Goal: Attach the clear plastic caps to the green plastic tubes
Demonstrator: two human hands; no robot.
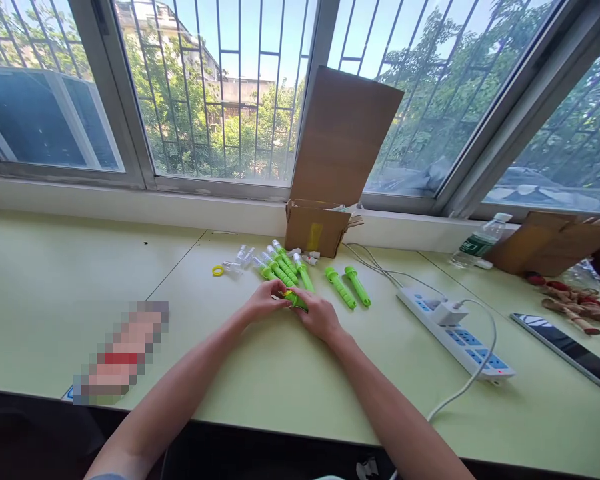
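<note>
My left hand (265,300) and my right hand (320,317) meet above the table, fingers closed around a green ribbed plastic piece (298,301) with a yellow part at its left end. My left fingers pinch near the yellow part and my right fingers wrap the green body; much of it is hidden. Just beyond my hands lie several green plastic tubes (283,268) with clear ends, side by side. Two more green tubes, a ridged one (341,288) and a smoother one (357,287), lie to the right. Clear plastic pieces (237,263) and a yellow ring (217,271) are to the left.
An open cardboard box (313,227) stands against the window sill, small white pieces (311,257) at its base. To the right are a power strip (455,337) with cables, a phone (567,350), a water bottle (483,240) and wooden items (570,307). A blurred object (123,353) lies left.
</note>
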